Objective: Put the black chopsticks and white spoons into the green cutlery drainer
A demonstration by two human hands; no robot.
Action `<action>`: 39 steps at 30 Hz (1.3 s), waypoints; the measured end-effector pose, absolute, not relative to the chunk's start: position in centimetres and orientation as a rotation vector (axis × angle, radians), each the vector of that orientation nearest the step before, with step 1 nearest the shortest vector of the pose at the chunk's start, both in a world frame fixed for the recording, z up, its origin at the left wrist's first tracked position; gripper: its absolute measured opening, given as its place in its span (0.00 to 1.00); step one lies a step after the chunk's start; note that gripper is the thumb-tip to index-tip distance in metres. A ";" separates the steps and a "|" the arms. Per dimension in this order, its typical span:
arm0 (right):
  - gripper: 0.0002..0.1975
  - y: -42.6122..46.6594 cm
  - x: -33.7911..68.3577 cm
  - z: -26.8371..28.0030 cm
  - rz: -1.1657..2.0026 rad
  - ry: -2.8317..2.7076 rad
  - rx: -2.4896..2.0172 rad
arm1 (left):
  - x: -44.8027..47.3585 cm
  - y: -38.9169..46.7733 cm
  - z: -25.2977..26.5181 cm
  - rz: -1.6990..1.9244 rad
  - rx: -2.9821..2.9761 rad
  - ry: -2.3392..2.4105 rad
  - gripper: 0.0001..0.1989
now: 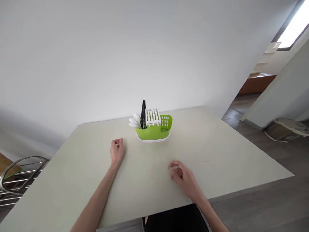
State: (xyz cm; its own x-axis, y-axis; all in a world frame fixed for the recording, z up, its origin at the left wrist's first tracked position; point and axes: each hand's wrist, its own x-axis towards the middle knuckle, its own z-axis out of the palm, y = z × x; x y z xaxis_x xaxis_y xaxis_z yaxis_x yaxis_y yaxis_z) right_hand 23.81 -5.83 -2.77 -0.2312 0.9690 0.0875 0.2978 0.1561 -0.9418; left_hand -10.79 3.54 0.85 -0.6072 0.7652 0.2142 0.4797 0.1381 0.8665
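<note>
On the pale table a green cutlery caddy (153,132) with a white base stands upright near the wall. White spoons (135,120) lean out of its left end, beside several black chopsticks (143,116). A white slatted rack (153,117) sits over its middle, and the basket section on the right has a perforated wall. My left hand (117,151) rests on the table, left of the caddy and apart from it, loosely curled with a gap at the thumb. In front of the caddy to the right, my right hand (183,178) is half curled, slightly blurred, with thumb and fingers apart. Neither hand shows anything held.
The table (145,187) meets a white wall (145,58) at its back edge. A metal-framed chair or rack (21,175) stands beyond the left edge. At the right are grey floor (265,148), a transparent container (287,129) and a bright window (294,29).
</note>
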 end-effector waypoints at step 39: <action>0.36 19.2 33.3 -2.5 0.141 -2.163 -2.050 | -17.7 2.5 -2.6 1.001 1.601 2.138 0.16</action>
